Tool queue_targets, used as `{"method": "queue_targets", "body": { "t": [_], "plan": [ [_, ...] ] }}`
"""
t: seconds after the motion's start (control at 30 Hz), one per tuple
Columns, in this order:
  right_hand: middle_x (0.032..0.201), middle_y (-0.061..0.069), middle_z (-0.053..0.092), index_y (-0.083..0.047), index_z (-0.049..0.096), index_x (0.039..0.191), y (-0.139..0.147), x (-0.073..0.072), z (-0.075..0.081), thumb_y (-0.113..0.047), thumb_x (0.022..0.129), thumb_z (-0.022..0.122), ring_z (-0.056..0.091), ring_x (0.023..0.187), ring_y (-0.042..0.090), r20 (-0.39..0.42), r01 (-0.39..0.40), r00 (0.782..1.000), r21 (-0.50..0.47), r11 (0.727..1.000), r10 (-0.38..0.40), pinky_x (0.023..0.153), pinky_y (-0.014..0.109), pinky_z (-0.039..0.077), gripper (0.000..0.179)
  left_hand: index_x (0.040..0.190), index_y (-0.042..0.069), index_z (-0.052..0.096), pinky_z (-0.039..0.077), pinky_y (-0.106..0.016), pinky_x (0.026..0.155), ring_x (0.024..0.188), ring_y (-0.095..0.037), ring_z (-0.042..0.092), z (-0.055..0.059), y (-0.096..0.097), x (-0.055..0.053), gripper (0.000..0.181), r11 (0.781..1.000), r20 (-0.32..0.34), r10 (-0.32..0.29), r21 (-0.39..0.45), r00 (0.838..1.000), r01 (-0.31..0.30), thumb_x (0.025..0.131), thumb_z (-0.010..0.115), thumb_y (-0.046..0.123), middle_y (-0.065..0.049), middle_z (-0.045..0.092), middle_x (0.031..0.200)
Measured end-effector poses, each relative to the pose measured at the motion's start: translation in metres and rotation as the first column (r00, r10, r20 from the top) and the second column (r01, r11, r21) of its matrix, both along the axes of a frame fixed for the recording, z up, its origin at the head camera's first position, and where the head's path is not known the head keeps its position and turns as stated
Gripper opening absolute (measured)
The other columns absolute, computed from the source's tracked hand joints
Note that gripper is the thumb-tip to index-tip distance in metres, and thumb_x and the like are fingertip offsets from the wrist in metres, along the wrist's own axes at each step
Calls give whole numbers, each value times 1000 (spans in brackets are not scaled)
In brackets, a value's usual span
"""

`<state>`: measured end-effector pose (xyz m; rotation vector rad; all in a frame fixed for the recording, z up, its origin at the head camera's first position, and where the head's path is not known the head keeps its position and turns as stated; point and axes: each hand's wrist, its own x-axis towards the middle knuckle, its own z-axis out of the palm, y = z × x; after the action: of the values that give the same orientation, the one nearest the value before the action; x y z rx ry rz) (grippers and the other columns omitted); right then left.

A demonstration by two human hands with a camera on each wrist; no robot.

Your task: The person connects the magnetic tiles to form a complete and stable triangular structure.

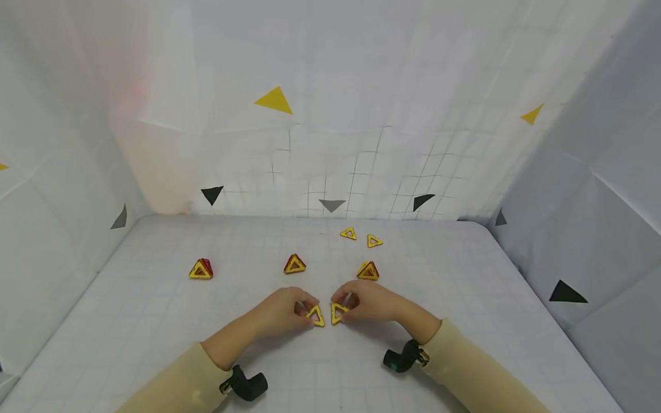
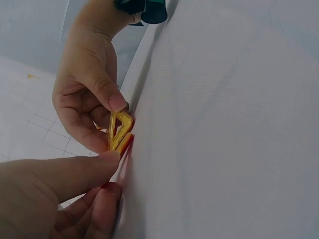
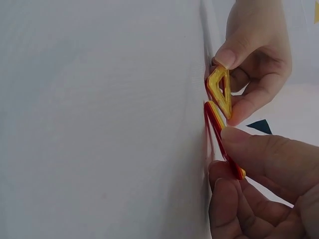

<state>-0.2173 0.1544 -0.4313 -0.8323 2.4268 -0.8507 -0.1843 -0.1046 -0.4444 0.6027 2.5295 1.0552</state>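
Note:
Between thumb and fingertips, my left hand (image 1: 284, 310) pinches a yellow triangle tile (image 1: 322, 321) with an open centre. My right hand (image 1: 374, 301) pinches a second triangle tile (image 1: 333, 314) just to its right. A narrow gap separates the two tiles in the head view. Both stand tilted, low at the tabletop, and their near corners come close together in the left wrist view. The right-hand tile (image 3: 216, 119) shows a red side behind its yellow one in the right wrist view. Whether the tiles touch there, I cannot tell.
Three small red-and-yellow pyramids stand beyond the hands: one at left (image 1: 206, 267), one in the middle (image 1: 294, 258), one at right (image 1: 373, 267). Farther back lie two flat yellow triangle tiles, one (image 1: 353, 236) left of the other (image 1: 369, 241). White sheeting (image 1: 330, 160) encloses the table.

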Motion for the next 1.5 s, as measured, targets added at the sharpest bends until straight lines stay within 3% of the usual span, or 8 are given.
{"method": "queue_targets", "body": {
  "t": [0.43,0.83,1.5],
  "plan": [
    [98,-10,70,-17,74,108,0,2,3,-11,84,81,64,84,7,-23,-31,999,-18,999,30,76,27,53,25,115,16,74,50,-28,74,82,-7,59,2,5,0,29,1000,-47,-25,-11,999,24,86,80,21,12,66,93],
    [97,-11,69,-18,74,108,-1,1,1,-11,85,81,63,83,8,-2,-44,999,-25,999,44,76,26,53,25,113,14,74,50,-28,74,81,-7,59,2,10,-1,27,1000,-22,-25,-12,999,25,87,80,22,12,66,91],
    [99,-11,69,-16,74,107,-4,1,2,-12,86,80,62,83,7,10,-51,999,-33,998,51,76,26,52,21,108,13,75,49,-27,72,80,-6,59,0,11,1,23,999,-39,-35,3,999,35,87,79,22,12,65,89]
  ]
}}
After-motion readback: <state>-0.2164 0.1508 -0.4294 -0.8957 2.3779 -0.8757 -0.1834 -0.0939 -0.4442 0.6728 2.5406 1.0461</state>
